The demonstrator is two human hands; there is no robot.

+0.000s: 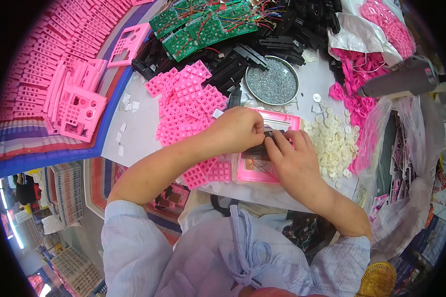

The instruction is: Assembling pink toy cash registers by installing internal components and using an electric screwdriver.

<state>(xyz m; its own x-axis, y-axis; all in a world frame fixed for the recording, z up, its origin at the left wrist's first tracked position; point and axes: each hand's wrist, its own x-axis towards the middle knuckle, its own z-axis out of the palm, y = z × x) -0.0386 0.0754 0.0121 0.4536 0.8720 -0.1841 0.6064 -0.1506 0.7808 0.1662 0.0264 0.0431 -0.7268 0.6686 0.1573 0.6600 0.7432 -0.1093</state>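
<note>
A pink rectangular plastic housing (pixel 250 172) lies on the table in front of me, with a dark part inside. My left hand (pixel 239 129) is over its upper left side, fingers curled into a pinch; what they hold is hidden. My right hand (pixel 295 157) comes in from the right, its fingers bent onto the black plastic part (pixel 257 152) across the middle of the housing. Pink rubber keypads (pixel 186 101) are heaped beside my left hand. A pile of white round plastic pieces (pixel 332 141) lies just right of my right hand.
A round metal dish (pixel 272 81) of small screws stands beyond the housing. Green circuit boards (pixel 203 32) with wires and black plastic parts (pixel 302 24) lie at the back. Pink housings (pixel 82 111) are stacked at left. Pink cord bundles (pixel 354 104) and a grey arm-like object (pixel 396 79) are at right.
</note>
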